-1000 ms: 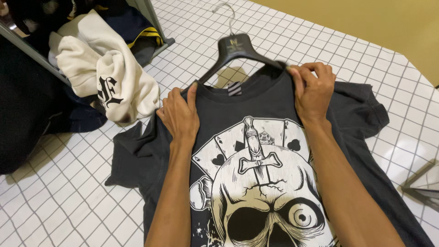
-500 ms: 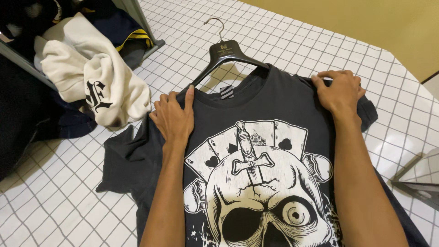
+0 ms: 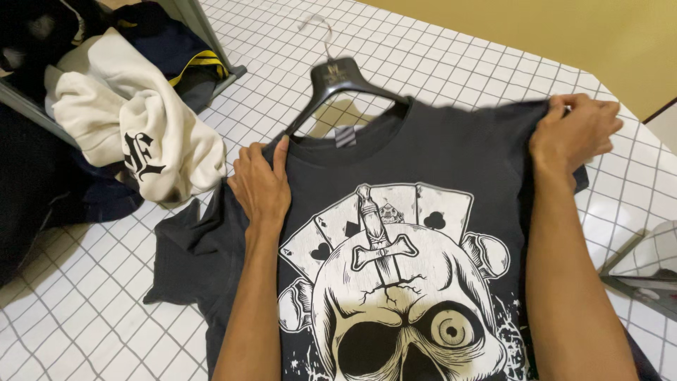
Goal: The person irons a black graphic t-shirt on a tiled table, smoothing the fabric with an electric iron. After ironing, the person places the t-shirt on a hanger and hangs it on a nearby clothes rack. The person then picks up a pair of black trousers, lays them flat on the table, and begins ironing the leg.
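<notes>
Black T-shirt (image 3: 423, 162): left hand (image 3: 259, 185) flat on shoulder, right hand (image 3: 575, 134) pinching other shoulder.

White square-tiled floor (image 3: 451, 63) (dark grout lines); mustard-yellow wall (image 3: 564, 35) beyond; lighting even.

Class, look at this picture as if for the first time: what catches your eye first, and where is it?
The dark T-shirt with a big pale skull, dagger and playing cards fills the middle, spread on the white tiled floor. The left hand presses its left shoulder while the right hand grips the right shoulder's edge. A black hanger pokes out of the collar, and a cream sweatshirt lies heaped at upper left.
</notes>
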